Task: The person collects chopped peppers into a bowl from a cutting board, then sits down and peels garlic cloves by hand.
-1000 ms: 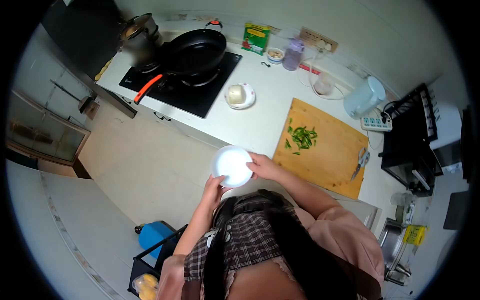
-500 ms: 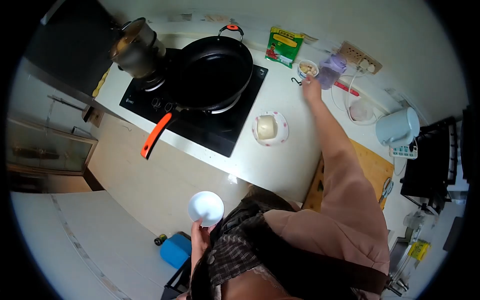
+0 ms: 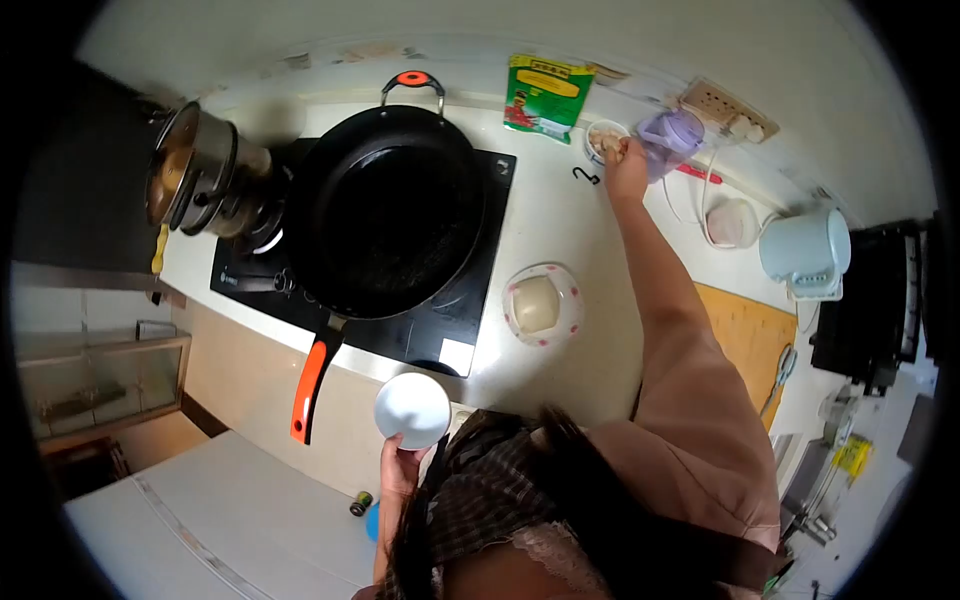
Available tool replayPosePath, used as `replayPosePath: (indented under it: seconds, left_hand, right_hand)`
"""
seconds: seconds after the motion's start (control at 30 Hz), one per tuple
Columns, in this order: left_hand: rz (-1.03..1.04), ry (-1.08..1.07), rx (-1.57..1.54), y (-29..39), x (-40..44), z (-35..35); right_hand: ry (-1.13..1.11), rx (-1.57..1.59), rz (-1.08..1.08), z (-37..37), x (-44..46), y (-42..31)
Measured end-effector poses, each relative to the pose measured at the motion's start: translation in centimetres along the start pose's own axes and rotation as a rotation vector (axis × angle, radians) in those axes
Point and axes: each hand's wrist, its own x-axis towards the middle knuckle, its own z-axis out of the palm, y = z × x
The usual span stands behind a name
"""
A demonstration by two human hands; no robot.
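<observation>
In the head view, my left hand (image 3: 402, 468) grips an empty-looking white bowl (image 3: 412, 408) by its near edge, thumb on the rim, in front of the counter. My right hand (image 3: 627, 170) is stretched to the back of the counter, its fingers closed at a small bowl (image 3: 594, 150) of pale, clove-like pieces (image 3: 606, 137). What lies between those fingertips is too small to make out. A purple-lidded jug (image 3: 672, 140) stands just right of that hand. Nearer to me, a pale block (image 3: 535, 304) sits on a dotted plate (image 3: 567, 328).
A large black pan (image 3: 385, 220) with an orange handle (image 3: 312, 385) covers much of the cooktop (image 3: 490, 230). Left of it stands a steel pot (image 3: 205, 165). A green packet (image 3: 546, 98), a black hook (image 3: 586, 176), a kettle (image 3: 803, 250), and a cutting board (image 3: 745, 335) with scissors (image 3: 783, 375) are around.
My right fingers have moved from the small bowl's near rim to over its contents. The white bowl in my left hand is closer to the counter edge. The camera view has shifted.
</observation>
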Motion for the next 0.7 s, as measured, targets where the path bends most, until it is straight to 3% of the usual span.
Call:
replayPosePath:
  seconds: [0.1,0.17,0.23,0.33,0.37,0.43,0.57,0.6,0.67,0.7]
  left_hand:
    - [-0.027,-0.035,0.012,1.2,1.1,0.5]
    - [-0.034,-0.057,0.014,1.7,1.6,1.0]
    - [-0.069,-0.074,0.066,1.8,2.0,0.9]
    - [-0.074,-0.095,0.121,2.1,2.4,1.1]
    - [-0.073,-0.094,0.12,2.1,2.6,1.1]
    - [-0.035,-0.082,0.058,1.9,2.8,1.0]
    - [-0.014,-0.06,0.026,1.6,2.3,1.1]
    - [-0.019,-0.049,0.013,1.6,2.0,1.1]
    - [-0.016,-0.034,-0.015,1.3,1.6,0.7]
    - [-0.017,-0.022,-0.034,0.9,1.5,0.4]
  right_hand:
    - [-0.098,0.193,0.111,-3.4,-3.1,1.3]
    - [-0.28,0.321,0.215,-5.2,-6.8,2.5]
    - [-0.475,0.277,0.219,-6.5,-9.8,4.3]
    - [-0.592,0.323,0.231,-7.5,-11.2,4.8]
    - [-0.593,0.324,0.231,-7.1,-10.7,4.6]
    - [-0.386,0.248,0.239,-5.8,-8.3,3.3]
    - [-0.296,0.746,0.696,0.1,-2.0,2.7]
    - [-0.304,0.752,0.69,1.1,-1.0,2.6]
    - [-0.33,0.971,0.985,3.0,0.1,3.3]
    - [-0.343,0.971,0.973,3.7,0.4,3.9]
